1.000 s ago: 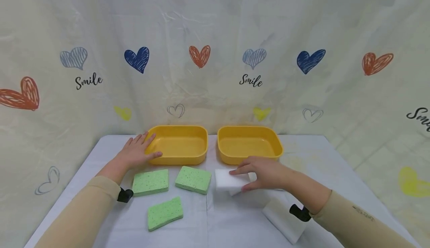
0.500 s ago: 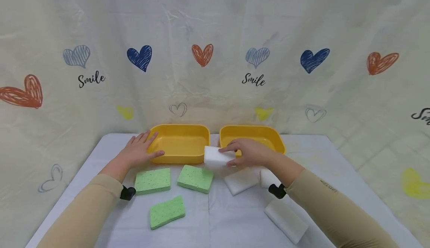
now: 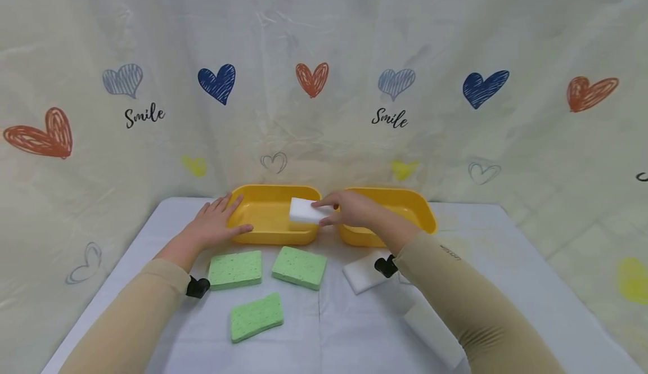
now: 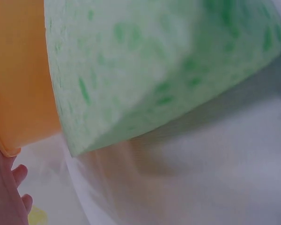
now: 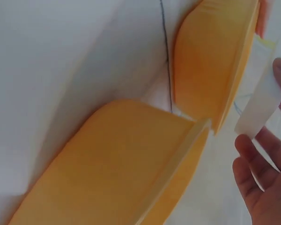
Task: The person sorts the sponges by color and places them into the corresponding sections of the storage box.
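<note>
My right hand (image 3: 352,208) pinches a white sponge block (image 3: 305,211) between thumb and fingers, over the right side of the left yellow tray (image 3: 275,238). In the right wrist view the white block (image 5: 262,101) is held clear of the trays. My left hand (image 3: 212,225) rests with spread fingers on the left end of that tray, thumb along its front. Just in front lie three green sponges: one at left (image 3: 235,270), one at right (image 3: 300,267) and one nearer (image 3: 257,316). The left wrist view shows a green sponge (image 4: 126,70) close up.
A second yellow tray (image 3: 422,208) stands to the right, partly behind my right forearm. On the white-covered table, more white blocks lie at right: one near the trays (image 3: 361,273), one nearer the front (image 3: 435,334). A heart-printed curtain (image 3: 344,143) hangs behind.
My right hand has lifted the white block from the table and carried it leftward and away, over the left tray. The left hand stays on the tray. The head view has shifted slightly.
</note>
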`<action>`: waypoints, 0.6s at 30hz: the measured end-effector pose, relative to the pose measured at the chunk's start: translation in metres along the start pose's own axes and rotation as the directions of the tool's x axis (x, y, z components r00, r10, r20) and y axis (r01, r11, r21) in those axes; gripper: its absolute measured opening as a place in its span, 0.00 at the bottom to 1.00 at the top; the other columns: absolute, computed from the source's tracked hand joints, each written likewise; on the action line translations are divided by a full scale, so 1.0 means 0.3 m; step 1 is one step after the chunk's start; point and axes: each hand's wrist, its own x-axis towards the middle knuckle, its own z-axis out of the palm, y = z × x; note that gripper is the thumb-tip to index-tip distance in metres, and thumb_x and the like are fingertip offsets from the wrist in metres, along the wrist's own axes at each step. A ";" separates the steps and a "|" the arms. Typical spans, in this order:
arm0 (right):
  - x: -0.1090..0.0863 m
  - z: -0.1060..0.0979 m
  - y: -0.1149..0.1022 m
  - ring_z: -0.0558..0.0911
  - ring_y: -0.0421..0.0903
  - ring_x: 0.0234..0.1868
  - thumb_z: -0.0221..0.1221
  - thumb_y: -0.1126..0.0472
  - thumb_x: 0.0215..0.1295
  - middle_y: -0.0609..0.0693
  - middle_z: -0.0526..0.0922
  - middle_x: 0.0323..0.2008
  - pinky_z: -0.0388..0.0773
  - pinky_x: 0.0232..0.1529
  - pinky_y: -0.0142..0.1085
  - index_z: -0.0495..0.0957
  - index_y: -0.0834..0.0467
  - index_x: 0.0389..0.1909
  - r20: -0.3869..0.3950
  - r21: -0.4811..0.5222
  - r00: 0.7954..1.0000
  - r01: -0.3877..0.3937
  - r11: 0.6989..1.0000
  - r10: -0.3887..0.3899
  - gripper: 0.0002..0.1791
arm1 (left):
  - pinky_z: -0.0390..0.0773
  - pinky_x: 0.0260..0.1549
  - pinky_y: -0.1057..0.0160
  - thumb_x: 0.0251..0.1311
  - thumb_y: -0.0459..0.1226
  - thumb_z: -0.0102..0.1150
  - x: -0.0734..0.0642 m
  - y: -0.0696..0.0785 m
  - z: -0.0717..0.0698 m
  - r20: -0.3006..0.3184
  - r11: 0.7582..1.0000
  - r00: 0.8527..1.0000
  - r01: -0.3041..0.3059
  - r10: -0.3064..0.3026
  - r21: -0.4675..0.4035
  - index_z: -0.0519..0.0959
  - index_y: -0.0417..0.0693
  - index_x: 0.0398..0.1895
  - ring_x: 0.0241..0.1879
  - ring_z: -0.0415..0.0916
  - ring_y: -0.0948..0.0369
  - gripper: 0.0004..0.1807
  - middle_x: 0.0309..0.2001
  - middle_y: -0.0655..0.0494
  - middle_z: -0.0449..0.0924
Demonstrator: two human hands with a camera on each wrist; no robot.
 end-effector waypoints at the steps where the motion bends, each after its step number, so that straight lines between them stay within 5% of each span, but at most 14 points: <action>1: 0.020 0.000 -0.009 0.77 0.50 0.53 0.68 0.44 0.60 0.47 0.78 0.59 0.75 0.56 0.43 0.78 0.40 0.63 0.005 -0.005 1.000 -0.014 1.000 0.014 0.28 | 0.33 0.71 0.36 0.59 0.76 0.37 0.001 -0.001 0.001 0.000 1.000 1.000 0.000 0.000 -0.004 0.40 0.45 0.80 0.75 0.36 0.37 0.59 0.78 0.36 0.35; 7: 0.126 0.029 -0.059 0.73 0.49 0.63 0.67 0.43 0.61 0.47 0.75 0.64 0.68 0.66 0.45 0.76 0.38 0.65 0.026 -0.027 0.998 -0.064 0.998 0.065 0.29 | 0.34 0.71 0.37 0.58 0.75 0.40 0.000 0.001 -0.004 0.001 0.999 1.000 0.005 -0.005 -0.036 0.40 0.45 0.80 0.76 0.36 0.37 0.60 0.79 0.37 0.34; 18: 0.269 0.122 -0.118 0.72 0.49 0.63 0.65 0.43 0.63 0.47 0.76 0.63 0.67 0.67 0.45 0.77 0.37 0.64 0.064 -0.047 0.994 -0.089 0.995 0.092 0.27 | 0.36 0.72 0.38 0.59 0.74 0.43 -0.004 0.003 -0.008 -0.007 0.998 1.000 0.016 -0.016 -0.069 0.40 0.46 0.80 0.76 0.36 0.38 0.59 0.79 0.38 0.34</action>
